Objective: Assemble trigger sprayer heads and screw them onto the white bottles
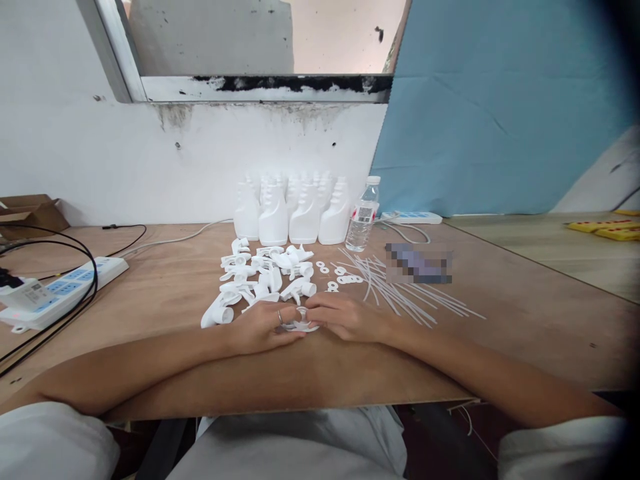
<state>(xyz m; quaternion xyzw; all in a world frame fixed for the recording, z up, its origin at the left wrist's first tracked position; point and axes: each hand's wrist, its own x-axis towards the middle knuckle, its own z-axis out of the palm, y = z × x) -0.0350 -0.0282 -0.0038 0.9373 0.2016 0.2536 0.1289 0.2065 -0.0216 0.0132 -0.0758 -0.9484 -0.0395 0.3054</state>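
Furthest left on the table (350, 377), we had a power strip (70, 288), well apart from the work. Nearer the middle lay loose white trigger heads (270, 280), with no tube that we could make out in any of them. Our left hand (265, 325) gripped one side of a small white part (303, 326) near the front edge, too covered for us to tell its state. Behind stood a cluster of white bottles (303, 223); none that we could see bore a trigger head, so we judged that stage untouched. Further right lay loose washers (349, 280), and in front of them our right hand (347, 320) pinched the part's other side. Beyond, a water bottle (361, 223) stood upright beside the cluster, and thin tubes (374, 275) lay fanned out, apparently unused. By our reckoning, we were at an early stage, with most pieces separate.
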